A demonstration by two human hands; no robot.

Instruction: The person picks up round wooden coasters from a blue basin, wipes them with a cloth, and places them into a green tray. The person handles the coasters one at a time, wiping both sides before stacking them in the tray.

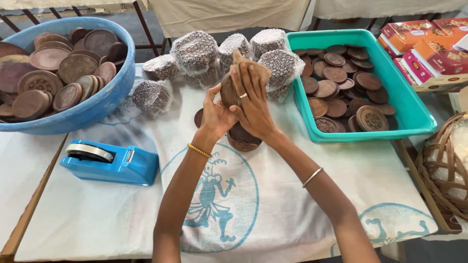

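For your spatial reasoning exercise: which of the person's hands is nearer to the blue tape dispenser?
Left. The left hand is up and to the right of the blue tape dispenser; the right hand is farther right, beyond the left, both gripping a brown cloth-covered wooden disc.

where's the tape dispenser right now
In the head view the blue tape dispenser sits on the cloth at the left, just below the blue basin of wooden discs and left of the left hand.

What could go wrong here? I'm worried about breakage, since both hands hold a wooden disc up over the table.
1. The wooden disc, pinched upright between left hand and right hand, might slip onto the stacked discs below.
2. The bubble-wrapped bundles sit piled close behind; a reaching arm could topple them.
3. The teal tray nears the table edge.
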